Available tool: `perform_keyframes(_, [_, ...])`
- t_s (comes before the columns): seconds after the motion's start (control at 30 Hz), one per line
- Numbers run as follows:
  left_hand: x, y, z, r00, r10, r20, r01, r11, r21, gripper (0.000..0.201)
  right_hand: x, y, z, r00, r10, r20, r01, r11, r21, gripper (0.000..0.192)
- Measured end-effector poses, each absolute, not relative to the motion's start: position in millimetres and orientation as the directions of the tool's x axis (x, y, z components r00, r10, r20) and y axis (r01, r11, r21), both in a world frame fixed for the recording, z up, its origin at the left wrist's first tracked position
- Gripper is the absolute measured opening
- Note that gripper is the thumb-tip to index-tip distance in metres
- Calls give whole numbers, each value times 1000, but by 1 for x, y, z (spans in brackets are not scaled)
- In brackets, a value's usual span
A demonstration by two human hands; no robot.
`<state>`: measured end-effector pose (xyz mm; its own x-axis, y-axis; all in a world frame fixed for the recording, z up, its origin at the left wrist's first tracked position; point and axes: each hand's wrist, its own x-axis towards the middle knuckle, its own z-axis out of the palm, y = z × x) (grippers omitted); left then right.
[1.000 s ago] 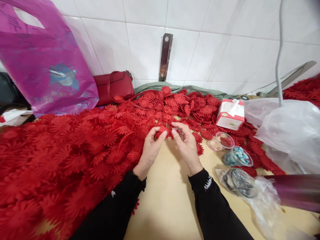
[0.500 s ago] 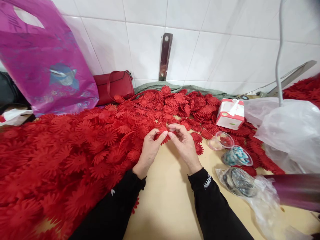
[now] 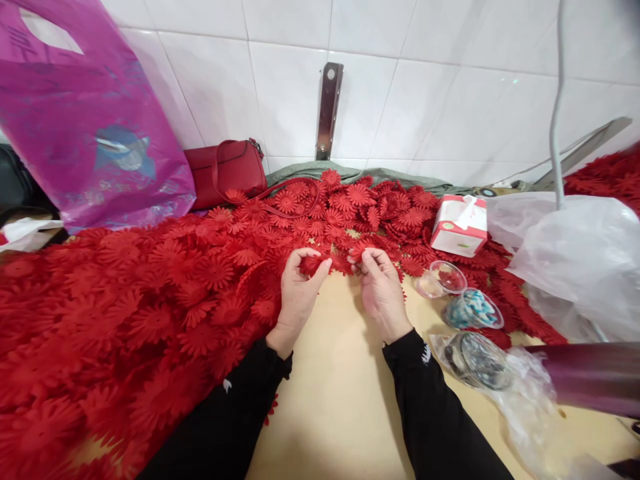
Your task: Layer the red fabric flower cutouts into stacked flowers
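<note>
In the head view my right hand [image 3: 383,290] is closed in a pinch on a red fabric flower [image 3: 361,249], whose petals show above the thumb and fingertips. A little to the left, my left hand [image 3: 297,290] has its fingers bent and its thumb raised around another red flower piece [image 3: 314,265]. Its edges blend with the red behind, so I cannot tell if it is one layer or more. A gap separates the two hands. Around and beyond them lies a deep pile of red fabric flowers [image 3: 165,320], heaviest on the left.
A tissue box [image 3: 459,230], a clear plastic cup [image 3: 473,310] with blue and white bits, and a bagged dark coil [image 3: 477,360] lie on the right. A purple cylinder [image 3: 590,377] is beyond them. A red handbag [image 3: 227,177] and purple bag [image 3: 120,120] stand by the tiled wall.
My hands, fingertips together on red flower material half a second ago, have moved apart. The right hand went to the right with a red flower; the left stayed nearly in place.
</note>
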<state>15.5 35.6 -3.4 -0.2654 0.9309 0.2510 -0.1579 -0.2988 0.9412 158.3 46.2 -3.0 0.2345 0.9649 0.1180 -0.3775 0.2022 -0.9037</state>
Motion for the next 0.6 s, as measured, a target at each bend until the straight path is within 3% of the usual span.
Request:
perform_keyframes(0.07, [15, 35, -5, -331, 879, 345, -16, -371, 929, 39, 162, 49, -6, 269, 953, 137, -344, 228, -911, 27])
perform_keyframes(0.17, [15, 32, -4, -370, 824, 430, 87, -430, 899, 57, 162, 50, -11, 344, 912, 223, -147, 287, -947, 25])
perform_keyframes(0.27, [13, 29, -1, -429, 788, 442, 76, -456, 887, 38, 156, 48, -15, 303, 914, 269, -20, 288, -957, 20])
perform_keyframes(0.37, [12, 29, 0, -467, 774, 428, 69, -451, 890, 25, 146, 44, -15, 204, 945, 256, -61, 273, -960, 20])
perform_keyframes(0.5, [13, 34, -2, -440, 825, 354, -50, -416, 908, 29, 140, 37, -7, 86, 942, 325, 51, 322, -945, 22])
perform_keyframes(0.6, [15, 35, -1, -413, 860, 299, -137, -383, 913, 40, 143, 33, 2, 150, 878, 455, 202, 423, -883, 15])
